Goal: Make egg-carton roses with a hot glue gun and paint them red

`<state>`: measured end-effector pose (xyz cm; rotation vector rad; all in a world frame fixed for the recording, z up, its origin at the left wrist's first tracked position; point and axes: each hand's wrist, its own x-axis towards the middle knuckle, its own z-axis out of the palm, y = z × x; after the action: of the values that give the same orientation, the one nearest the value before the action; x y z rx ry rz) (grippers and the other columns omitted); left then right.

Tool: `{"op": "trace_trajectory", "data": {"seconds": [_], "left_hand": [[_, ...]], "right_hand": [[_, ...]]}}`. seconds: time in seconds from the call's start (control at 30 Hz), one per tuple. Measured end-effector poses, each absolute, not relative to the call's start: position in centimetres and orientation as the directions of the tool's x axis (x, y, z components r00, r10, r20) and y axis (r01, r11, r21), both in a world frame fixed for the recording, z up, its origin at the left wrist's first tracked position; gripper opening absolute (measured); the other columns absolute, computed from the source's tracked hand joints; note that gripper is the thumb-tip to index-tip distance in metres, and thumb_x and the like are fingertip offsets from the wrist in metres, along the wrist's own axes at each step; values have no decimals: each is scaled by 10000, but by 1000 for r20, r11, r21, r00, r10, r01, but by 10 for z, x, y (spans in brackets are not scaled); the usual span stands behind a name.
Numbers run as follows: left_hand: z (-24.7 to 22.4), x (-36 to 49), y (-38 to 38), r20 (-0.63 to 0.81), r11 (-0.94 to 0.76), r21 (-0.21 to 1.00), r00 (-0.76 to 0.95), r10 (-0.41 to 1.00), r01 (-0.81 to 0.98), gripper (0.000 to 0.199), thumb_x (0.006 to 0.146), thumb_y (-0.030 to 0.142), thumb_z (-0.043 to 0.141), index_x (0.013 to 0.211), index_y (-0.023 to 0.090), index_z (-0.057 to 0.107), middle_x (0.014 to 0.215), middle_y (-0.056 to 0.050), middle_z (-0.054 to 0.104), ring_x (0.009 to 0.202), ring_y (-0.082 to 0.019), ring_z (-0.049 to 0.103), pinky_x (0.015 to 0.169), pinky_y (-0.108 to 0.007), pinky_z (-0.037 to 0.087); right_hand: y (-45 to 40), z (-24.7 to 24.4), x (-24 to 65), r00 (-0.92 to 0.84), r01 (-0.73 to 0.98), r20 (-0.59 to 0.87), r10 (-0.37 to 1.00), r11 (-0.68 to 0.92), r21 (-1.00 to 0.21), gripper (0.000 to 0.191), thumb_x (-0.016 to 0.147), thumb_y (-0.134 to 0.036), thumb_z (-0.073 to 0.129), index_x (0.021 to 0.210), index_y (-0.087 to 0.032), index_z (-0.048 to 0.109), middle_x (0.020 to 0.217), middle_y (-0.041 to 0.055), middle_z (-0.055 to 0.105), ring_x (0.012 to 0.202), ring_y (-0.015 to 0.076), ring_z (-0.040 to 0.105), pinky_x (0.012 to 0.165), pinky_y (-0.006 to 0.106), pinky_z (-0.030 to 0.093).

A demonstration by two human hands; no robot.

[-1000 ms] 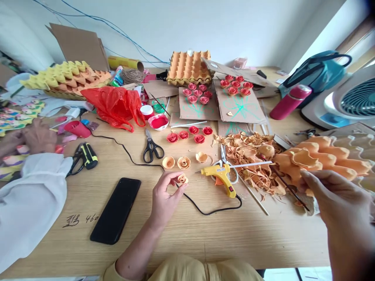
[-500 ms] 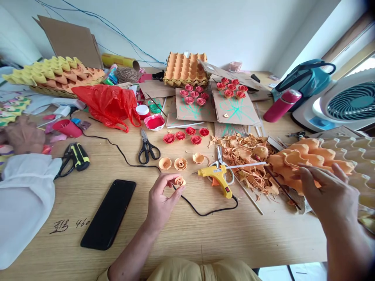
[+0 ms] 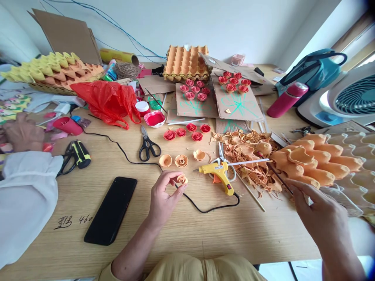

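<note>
Between thumb and fingers, my left hand (image 3: 166, 195) pinches a small orange rosette (image 3: 182, 179) above the table's middle. My right hand (image 3: 318, 207) is at the right, its fingertips closed on the near end of a thin dark stick (image 3: 279, 177) that slants across the orange scraps (image 3: 249, 156). A yellow glue gun (image 3: 218, 173) lies on its side between the hands, with a white glue stick in its back. Just beyond my left hand sit an orange cup (image 3: 165, 160), an orange rose (image 3: 181, 160) and a petalled cup (image 3: 199, 155).
Black scissors (image 3: 149, 144) and a phone (image 3: 111, 210) lie left of centre. Several red roses (image 3: 197, 136) sit farther back. Orange egg trays (image 3: 316, 160) flank my right hand. Another person's hand (image 3: 23, 132) rests at the far left. The glue gun's cord (image 3: 202, 211) loops nearby.
My right hand has moved left and down from over the egg trays to the dark stick and closed on it. My left hand still holds the rosette. The view has shifted slightly.
</note>
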<state>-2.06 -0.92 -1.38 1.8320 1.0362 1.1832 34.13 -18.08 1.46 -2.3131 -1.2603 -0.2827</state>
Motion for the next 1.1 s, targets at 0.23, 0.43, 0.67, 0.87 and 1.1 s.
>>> {"op": "trace_trajectory", "data": {"seconds": [0.23,0.43,0.67,0.87,1.1], "left_hand": [[-18,-19,-10,385,-458,858,297,874,235,192,898,203,729,1088,205,701,932,-34,699,802,-149,647,727,-266,542],[-15,-16,-11,447,-542,804,355,821,243,212,880,147,743,1077,208,697,931,-29,712,804,-146,655,719,-252,535],[-13,-14,-15,427,-543,812,419,802,212,197,910,191,755,1097,197,696,987,-53,739,801,-139,678,737,-253,547],[-17,-13,-17,448,-543,827,412,793,147,240,906,199,770,1130,187,687,967,-40,714,745,-112,662,697,-226,555],[-19,-13,-15,451,-540,828,390,802,152,295,899,180,768,1185,187,696,986,-48,704,759,-117,657,719,-230,594]], "right_hand": [[-162,-6,312,385,921,464,798,-302,-244,499,958,-518,540,1308,-186,668,1223,182,729,1142,381,677,956,520,528],[-124,-17,253,327,858,315,891,-140,-494,302,1012,-463,557,1155,-220,664,1029,114,732,841,255,704,762,385,566],[-92,-37,222,250,940,276,928,-163,-301,490,967,-610,557,1174,-174,640,992,149,644,915,334,629,817,474,528],[-93,-45,230,304,859,275,912,-138,-493,403,996,-570,513,1097,-199,637,985,117,647,862,282,649,764,419,539],[-98,-38,241,431,750,180,884,-240,-616,387,963,-591,558,957,-218,661,658,15,629,509,181,561,509,310,445]]}}
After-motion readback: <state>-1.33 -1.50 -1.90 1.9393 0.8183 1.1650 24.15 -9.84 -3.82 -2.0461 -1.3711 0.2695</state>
